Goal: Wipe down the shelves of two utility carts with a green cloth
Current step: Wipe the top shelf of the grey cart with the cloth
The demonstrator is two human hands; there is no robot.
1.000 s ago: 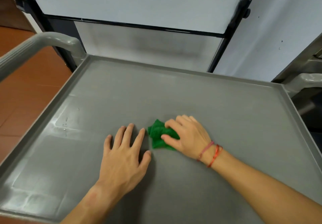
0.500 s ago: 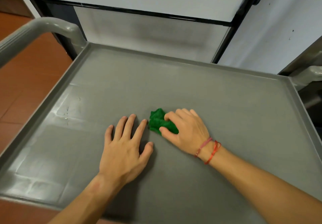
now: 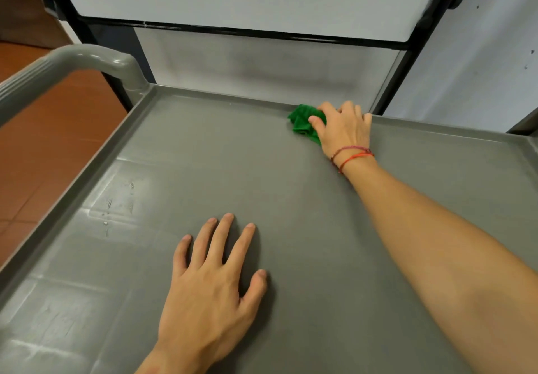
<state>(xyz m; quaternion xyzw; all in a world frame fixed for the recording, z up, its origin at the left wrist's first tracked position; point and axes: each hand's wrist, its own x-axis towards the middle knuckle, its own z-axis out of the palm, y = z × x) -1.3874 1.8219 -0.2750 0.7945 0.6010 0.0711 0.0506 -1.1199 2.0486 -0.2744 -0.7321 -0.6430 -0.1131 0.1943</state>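
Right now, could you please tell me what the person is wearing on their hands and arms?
No sleeves or gloves show. The wrist of the right hand carries two thin cord bracelets, one pinkish, one red. The left hand wears nothing.

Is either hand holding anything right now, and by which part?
The right hand grips the bunched green cloth by its right side, thumb and fingers curled over it. The left hand lies flat on the cart shelf, holding nothing.
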